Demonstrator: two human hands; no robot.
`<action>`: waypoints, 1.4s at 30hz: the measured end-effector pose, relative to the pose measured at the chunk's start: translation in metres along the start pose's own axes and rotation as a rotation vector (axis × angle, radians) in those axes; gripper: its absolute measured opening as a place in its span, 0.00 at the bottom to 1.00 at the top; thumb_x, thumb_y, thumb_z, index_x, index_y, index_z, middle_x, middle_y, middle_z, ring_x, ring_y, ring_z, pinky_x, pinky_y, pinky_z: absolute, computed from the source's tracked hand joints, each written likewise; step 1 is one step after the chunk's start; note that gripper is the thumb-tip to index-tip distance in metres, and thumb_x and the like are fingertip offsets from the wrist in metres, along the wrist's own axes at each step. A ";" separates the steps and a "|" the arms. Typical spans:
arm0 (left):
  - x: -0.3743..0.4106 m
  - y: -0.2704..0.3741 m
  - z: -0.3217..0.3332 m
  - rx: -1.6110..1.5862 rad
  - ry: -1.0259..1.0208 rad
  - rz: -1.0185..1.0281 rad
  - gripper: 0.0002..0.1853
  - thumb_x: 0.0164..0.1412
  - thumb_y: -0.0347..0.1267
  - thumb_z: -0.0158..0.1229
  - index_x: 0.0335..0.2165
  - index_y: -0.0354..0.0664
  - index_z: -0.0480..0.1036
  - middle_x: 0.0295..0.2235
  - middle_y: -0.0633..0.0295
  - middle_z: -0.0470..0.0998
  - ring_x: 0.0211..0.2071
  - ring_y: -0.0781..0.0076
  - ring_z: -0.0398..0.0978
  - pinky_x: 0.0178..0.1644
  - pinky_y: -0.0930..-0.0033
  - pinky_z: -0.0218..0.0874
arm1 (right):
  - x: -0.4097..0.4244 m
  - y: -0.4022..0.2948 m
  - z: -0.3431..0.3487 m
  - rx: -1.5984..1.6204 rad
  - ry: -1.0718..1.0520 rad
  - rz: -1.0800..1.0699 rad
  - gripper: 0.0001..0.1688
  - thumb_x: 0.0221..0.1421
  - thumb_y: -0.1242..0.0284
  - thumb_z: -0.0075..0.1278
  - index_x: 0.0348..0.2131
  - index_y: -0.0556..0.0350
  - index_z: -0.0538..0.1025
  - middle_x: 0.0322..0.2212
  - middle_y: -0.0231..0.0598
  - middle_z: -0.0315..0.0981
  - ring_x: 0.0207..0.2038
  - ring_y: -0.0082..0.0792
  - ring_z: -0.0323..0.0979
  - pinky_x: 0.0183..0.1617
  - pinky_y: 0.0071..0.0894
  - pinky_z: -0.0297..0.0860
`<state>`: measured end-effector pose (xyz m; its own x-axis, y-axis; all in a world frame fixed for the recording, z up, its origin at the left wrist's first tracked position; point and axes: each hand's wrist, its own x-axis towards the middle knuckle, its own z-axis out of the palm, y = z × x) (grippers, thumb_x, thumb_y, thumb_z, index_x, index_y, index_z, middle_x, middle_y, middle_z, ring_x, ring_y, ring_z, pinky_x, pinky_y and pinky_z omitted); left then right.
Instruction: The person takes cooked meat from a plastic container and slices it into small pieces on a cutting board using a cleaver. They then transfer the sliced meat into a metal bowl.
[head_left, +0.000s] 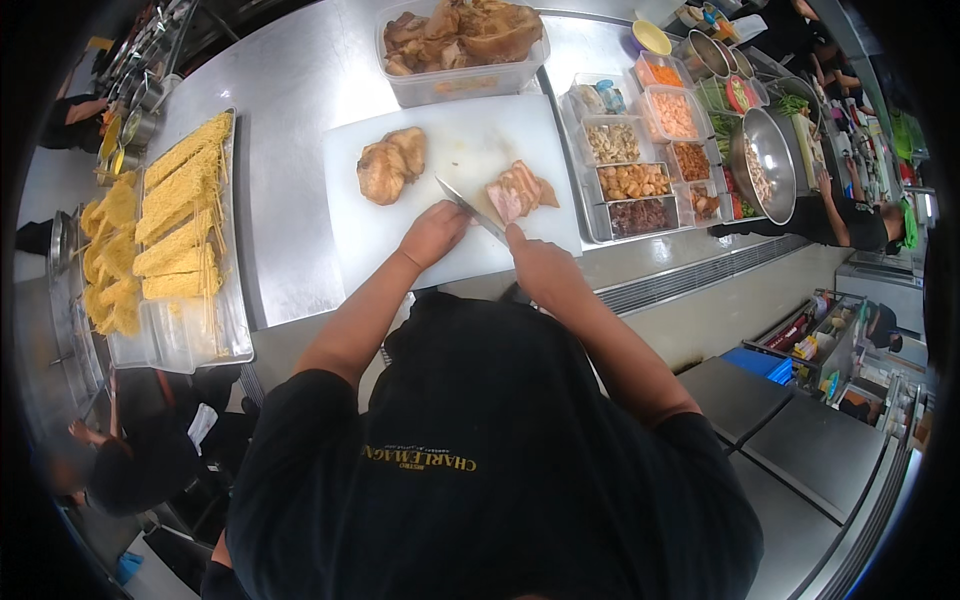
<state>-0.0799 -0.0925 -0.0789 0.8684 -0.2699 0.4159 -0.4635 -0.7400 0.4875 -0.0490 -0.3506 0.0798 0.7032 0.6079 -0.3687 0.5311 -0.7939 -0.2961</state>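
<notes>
A white cutting board (450, 150) lies on the steel table before me. My right hand (544, 268) holds a kitchen knife (474, 210) by its handle, the blade pointing up and left. Close to the blade, my left hand (436, 234) rests on the board with its fingers bent; a small bit of meat shows at the fingertips, mostly hidden, so I cannot tell how it is held. Sliced cooked meat (517, 191) lies just beyond the knife, on the right. Uncut browned pieces, apparently chicken (390, 165), sit on the board's left part.
Behind the board stands a plastic tub (465, 81) of cooked meat. A metal tray (244, 300) with yellow breaded skewers is at the left. On the right are containers of chopped ingredients (634, 181) and a steel bowl (780, 169). Co-workers stand at both sides.
</notes>
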 end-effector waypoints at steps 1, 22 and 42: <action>0.000 0.000 0.000 0.008 -0.004 -0.010 0.13 0.58 0.25 0.71 0.44 0.39 0.84 0.45 0.59 0.82 0.50 0.56 0.81 0.57 0.59 0.76 | 0.005 -0.003 0.003 0.035 0.016 -0.027 0.12 0.71 0.75 0.43 0.52 0.57 0.67 0.33 0.58 0.84 0.39 0.63 0.85 0.44 0.66 0.78; -0.001 0.022 -0.022 0.077 -0.089 -0.208 0.10 0.58 0.28 0.70 0.39 0.40 0.81 0.42 0.53 0.81 0.44 0.52 0.81 0.50 0.56 0.76 | 0.008 0.010 0.003 0.114 0.154 -0.069 0.13 0.75 0.69 0.46 0.53 0.55 0.67 0.30 0.56 0.84 0.37 0.65 0.84 0.40 0.67 0.77; 0.035 -0.010 -0.026 -1.960 0.309 -1.033 0.18 0.84 0.43 0.49 0.46 0.41 0.76 0.42 0.59 0.78 0.45 0.60 0.79 0.58 0.51 0.73 | -0.006 0.051 -0.023 1.178 -0.029 0.122 0.25 0.77 0.70 0.50 0.67 0.55 0.71 0.23 0.25 0.64 0.20 0.19 0.62 0.23 0.27 0.63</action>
<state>-0.0497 -0.0787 -0.0490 0.8972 -0.0912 -0.4320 0.2776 0.8774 0.3913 -0.0152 -0.3945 0.0874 0.6999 0.5412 -0.4660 -0.3120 -0.3553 -0.8812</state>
